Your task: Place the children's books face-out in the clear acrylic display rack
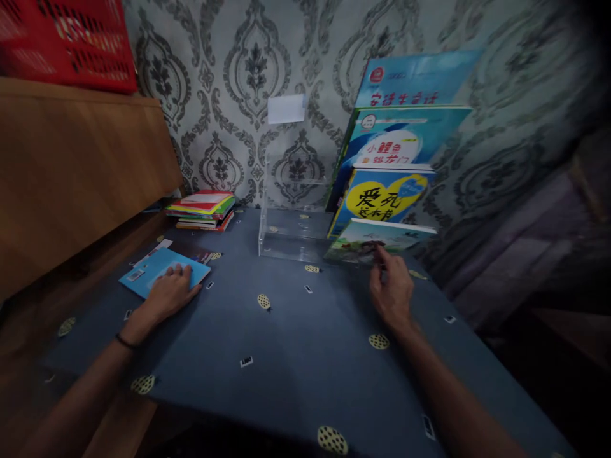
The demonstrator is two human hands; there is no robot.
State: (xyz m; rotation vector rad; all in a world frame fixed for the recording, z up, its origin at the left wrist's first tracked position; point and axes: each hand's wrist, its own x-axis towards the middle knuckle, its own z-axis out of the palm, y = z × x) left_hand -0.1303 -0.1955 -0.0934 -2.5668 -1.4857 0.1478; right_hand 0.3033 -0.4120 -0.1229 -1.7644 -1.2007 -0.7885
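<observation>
My left hand lies open with its fingers resting on top of a light-blue book, which has a white barcode label near its left corner. A dark-covered book or booklet, mostly hidden, shows from under it. Toward the right, my right hand has its index finger stretched out against the front of a picture book with a pale green-blue cover. Its thumb is apart and it grips nothing. That book leans in the lowest tier of a clear acrylic rack. Behind it stands a blue book with yellow hearts.
Two taller blue books stand in the rack's rear tiers. A stack of thin books lies near the wall. At the left is a wooden cabinet with a red plastic basket on it. A patterned blue cloth covers the table.
</observation>
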